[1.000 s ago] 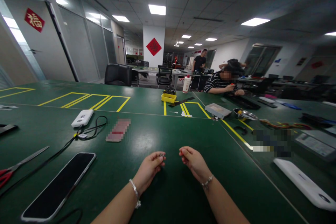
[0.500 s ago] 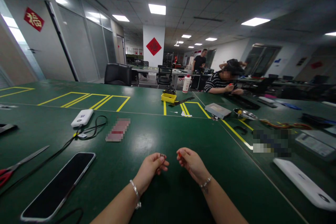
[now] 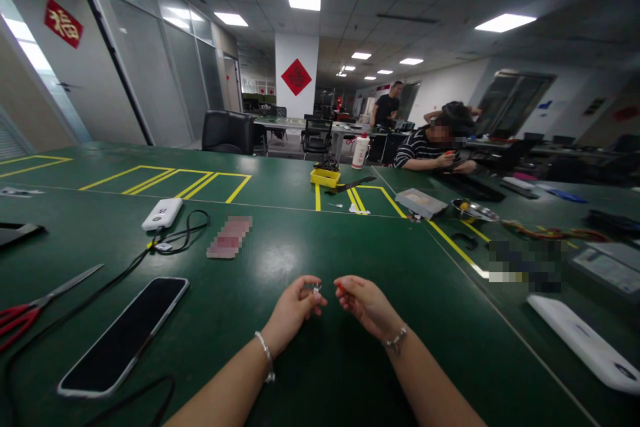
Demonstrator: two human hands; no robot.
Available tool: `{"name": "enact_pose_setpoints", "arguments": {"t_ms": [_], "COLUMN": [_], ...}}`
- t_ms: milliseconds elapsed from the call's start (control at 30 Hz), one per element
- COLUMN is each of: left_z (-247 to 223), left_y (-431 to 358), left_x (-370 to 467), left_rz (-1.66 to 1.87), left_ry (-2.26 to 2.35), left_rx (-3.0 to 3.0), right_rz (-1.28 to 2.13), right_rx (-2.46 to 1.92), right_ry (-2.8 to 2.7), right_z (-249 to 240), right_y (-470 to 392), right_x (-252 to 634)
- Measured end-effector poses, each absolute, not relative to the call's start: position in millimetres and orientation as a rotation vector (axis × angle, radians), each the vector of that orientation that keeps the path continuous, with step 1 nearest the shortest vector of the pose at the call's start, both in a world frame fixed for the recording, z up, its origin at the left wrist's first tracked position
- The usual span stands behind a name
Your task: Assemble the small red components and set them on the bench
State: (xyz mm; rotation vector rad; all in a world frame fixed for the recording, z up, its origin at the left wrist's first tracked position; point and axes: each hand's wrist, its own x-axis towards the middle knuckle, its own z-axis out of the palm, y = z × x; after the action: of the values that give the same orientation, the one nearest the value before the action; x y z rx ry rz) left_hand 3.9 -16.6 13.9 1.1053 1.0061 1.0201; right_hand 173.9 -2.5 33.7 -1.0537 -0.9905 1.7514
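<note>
Metal piece (image 3: pixel 317 289), tiny and too small to make out further, is in the left hand (image 3: pixel 295 303), above the part of the surface (image 3: pixel 285 233) toward its near edge. Both forearms reach in from that edge and slant toward each other, the hands facing with a narrow gap between their fingertips; whether they rest on the surface I cannot tell. Counted: one metal piece, one orange piece (image 3: pixel 341 287), two silver bracelets (image 3: pixel 395 338), one on each wrist, one phone (image 3: pixel 127 333) and one pair of scissors (image 3: pixel 46 299) toward the left edge, one yellow tray (image 3: pixel 325 178) and one bottle (image 3: pixel 360 150) near the far edge. The left thumb and forefinger are pinched on the metal piece, the other fingers loosely curled. The right hand (image 3: pixel 367 305) has its thumb and fingertips together on the orange piece, fingers bent inward.
</note>
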Motion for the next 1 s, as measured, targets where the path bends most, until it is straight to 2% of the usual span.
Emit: {"name": "enact_pose_setpoints", "arguments": {"t_ms": [500, 1000], "left_z": [14.7, 26.9], "left_y": [-16.4, -25.1], "left_x": [5.3, 9.0], "left_rz": [0.898, 0.959], "left_ry": [1.112, 1.226], "left_rx": [1.208, 1.313], "right_rz": [1.854, 1.986], "right_rx": [-0.880, -0.774], "right_ry": [-0.799, -0.773], "right_z": [21.9, 21.0], "right_y": [-0.8, -6.2], "right_x": [168.5, 161.0]}}
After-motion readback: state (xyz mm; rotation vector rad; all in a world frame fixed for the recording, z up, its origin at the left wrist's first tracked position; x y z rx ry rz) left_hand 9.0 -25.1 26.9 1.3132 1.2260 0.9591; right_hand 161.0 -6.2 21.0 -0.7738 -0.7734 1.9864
